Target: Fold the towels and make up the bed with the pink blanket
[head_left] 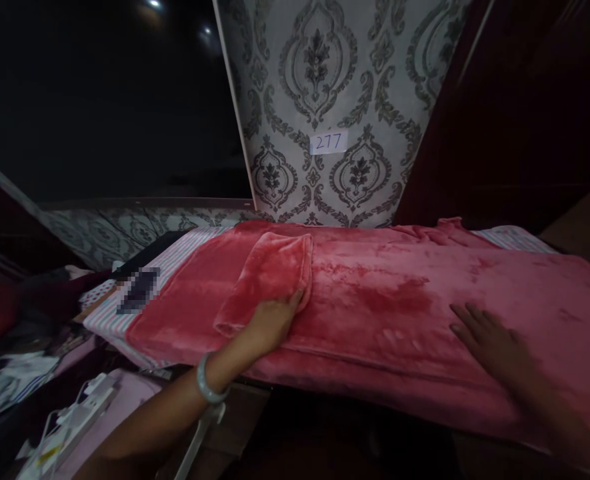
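Observation:
A plush pink-red blanket (pixel 375 300) lies spread along the table, with a smaller section folded over on its left part. My left hand (pixel 272 323), a pale bangle on its wrist, is closed on the near right edge of that folded flap (pixel 269 267). Farther right, my right hand (pixel 489 340) has its fingers extended and spread, palm down over the blanket; whether it presses on the surface I cannot tell. Darker brushed patches mark the pile between the two hands.
A striped cloth (pixel 109 320) shows under the blanket at the left, with a pixelated dark object (pixel 139 291) on it. A power strip (pixel 82 417) with cables lies at lower left. Behind stand a patterned wall with a "277" paper (pixel 329 142) and a large black screen (pixel 109 100).

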Action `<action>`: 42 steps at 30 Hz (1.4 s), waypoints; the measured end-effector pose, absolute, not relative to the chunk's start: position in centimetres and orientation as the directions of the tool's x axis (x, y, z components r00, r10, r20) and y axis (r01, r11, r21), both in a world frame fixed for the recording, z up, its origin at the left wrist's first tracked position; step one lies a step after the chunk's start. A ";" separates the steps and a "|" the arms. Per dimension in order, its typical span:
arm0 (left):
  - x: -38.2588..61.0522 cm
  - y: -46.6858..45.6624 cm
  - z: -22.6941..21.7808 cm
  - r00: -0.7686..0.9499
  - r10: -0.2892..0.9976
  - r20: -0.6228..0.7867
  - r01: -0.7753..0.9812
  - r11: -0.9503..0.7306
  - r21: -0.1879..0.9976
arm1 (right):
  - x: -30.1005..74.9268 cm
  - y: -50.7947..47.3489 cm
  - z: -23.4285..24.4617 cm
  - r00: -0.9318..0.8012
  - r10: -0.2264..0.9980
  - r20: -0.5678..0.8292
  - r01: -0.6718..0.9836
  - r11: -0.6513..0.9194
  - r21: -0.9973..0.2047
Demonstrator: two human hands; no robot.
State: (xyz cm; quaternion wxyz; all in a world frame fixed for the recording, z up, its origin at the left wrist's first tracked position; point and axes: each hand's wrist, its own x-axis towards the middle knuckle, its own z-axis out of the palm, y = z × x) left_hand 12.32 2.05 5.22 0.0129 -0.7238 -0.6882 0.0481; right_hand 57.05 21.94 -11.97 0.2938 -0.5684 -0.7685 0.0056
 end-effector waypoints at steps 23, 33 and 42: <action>10.1 -1.1 -4.8 0.149 0.770 0.621 0.972 -0.231 0.053 | 17.8 26.1 -0.8 -0.395 0.887 0.241 0.356 0.389 -0.850; 14.8 1.1 -2.7 0.244 0.760 0.602 0.936 -0.347 0.058 | 23.9 28.2 -0.8 -0.209 0.888 0.409 0.505 0.457 -0.733; 17.6 1.7 -4.2 0.310 0.860 0.405 0.928 -0.366 0.068 | 25.8 27.8 -2.9 -0.268 0.908 0.323 0.562 0.419 -0.713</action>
